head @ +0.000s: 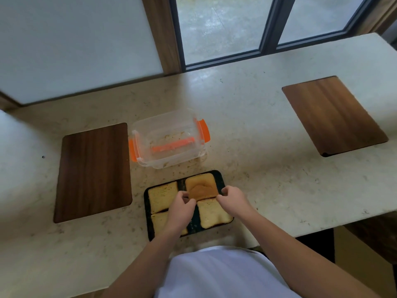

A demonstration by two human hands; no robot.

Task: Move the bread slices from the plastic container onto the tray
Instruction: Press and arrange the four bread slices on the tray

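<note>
Pale stone counter, far container point(168, 139) empty. My left hand point(181, 206) and right hand point(233, 197) pinch the darker slice point(200, 187) on the tray point(146, 208); I'd lower it flat, square beside the others.

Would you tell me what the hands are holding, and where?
Both hands, left and right, pinch the browner bread slice at its near corners.

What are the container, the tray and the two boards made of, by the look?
Container: clear glossy plastic, see-through walls, orange clip tabs. Tray: dark, likely coated metal; speckled matte rim, material uncertain. Two boards: brown wood or wood-look laminate, straight grain lines, low sheen.
</note>
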